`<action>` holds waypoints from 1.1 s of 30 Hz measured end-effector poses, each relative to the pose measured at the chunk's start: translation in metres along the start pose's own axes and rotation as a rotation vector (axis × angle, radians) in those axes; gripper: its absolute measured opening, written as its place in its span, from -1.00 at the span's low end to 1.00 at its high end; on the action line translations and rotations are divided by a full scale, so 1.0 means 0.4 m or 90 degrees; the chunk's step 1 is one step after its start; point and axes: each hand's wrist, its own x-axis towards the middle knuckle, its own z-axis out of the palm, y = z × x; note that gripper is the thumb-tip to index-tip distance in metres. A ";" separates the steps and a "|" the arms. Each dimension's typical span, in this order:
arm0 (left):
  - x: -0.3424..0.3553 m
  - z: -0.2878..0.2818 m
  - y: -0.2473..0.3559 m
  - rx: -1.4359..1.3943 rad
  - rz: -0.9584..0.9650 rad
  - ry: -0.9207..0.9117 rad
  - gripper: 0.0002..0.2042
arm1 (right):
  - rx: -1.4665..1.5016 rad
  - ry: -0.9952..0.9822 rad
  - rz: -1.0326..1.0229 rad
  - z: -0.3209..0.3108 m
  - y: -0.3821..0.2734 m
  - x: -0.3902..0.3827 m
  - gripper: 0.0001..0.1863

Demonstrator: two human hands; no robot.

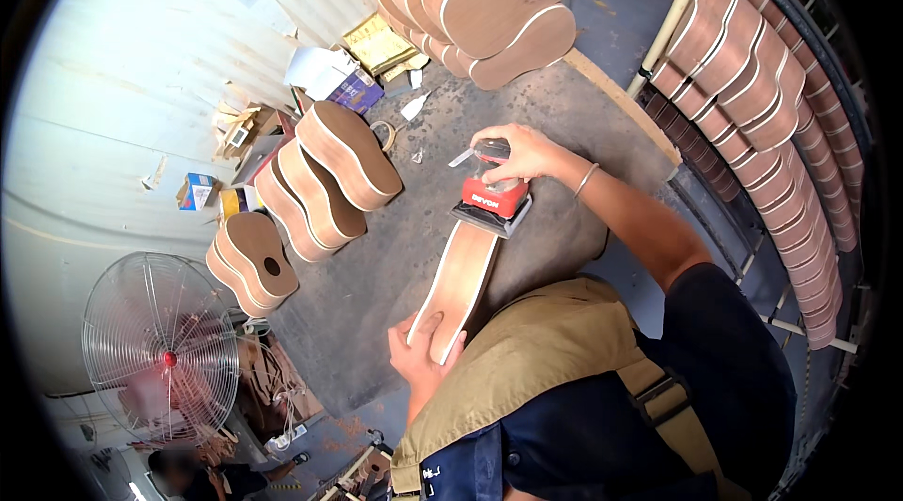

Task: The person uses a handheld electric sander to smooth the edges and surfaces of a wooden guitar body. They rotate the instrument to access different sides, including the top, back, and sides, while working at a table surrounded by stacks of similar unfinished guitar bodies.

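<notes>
Tan apron (527, 332) foremost, left fingers (430, 323) clasp wooden body (461, 268), right fingers (499, 131) curl round red sander (493, 198)

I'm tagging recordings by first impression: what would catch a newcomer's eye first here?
Probably the red sander near the centre, in the right hand, at the upper end of a curved wooden body that the left hand holds below. Then the stack of guitar-shaped bodies at the top, and the big wire fan at lower left.
</notes>
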 end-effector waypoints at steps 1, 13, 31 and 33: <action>-0.001 0.002 0.000 0.004 -0.003 -0.003 -0.47 | -0.043 0.019 -0.055 0.003 -0.008 -0.007 -0.25; -0.166 -0.015 -0.117 -0.019 -0.011 -0.023 -0.33 | 0.042 -0.069 -0.075 0.060 -0.036 -0.036 -0.28; -0.043 -0.041 -0.061 0.004 -0.096 -0.161 0.05 | -0.125 0.243 -0.174 0.112 0.077 -0.224 -0.33; 0.039 -0.027 -0.030 -0.012 -0.104 -0.136 0.02 | -0.152 0.273 -0.201 0.086 0.086 -0.258 -0.33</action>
